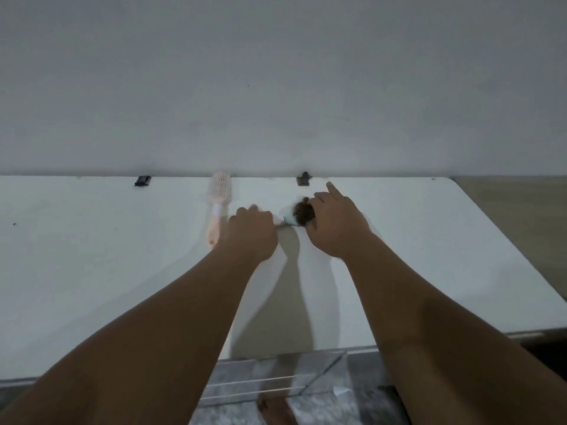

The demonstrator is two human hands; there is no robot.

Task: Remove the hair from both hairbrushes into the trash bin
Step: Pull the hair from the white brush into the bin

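A pink and white hairbrush (pixel 218 197) lies on the white table (pixel 92 256), its head toward the wall, just left of my left hand. My left hand (pixel 252 233) is closed around the pale handle of a second hairbrush (pixel 288 219). That brush's head is covered with a clump of brown hair (pixel 303 211). My right hand (pixel 334 223) sits over the brush head, fingers on the hair clump and index finger pointing out. A clear trash bin (pixel 276 378) stands on the floor below the table's front edge, between my forearms.
Two small black clips (pixel 142 180) (pixel 304 178) sit at the table's back edge against the white wall. The table's right corner ends near a beige floor (pixel 521 225). A bare foot (pixel 276 409) shows on the grey floor beside the bin.
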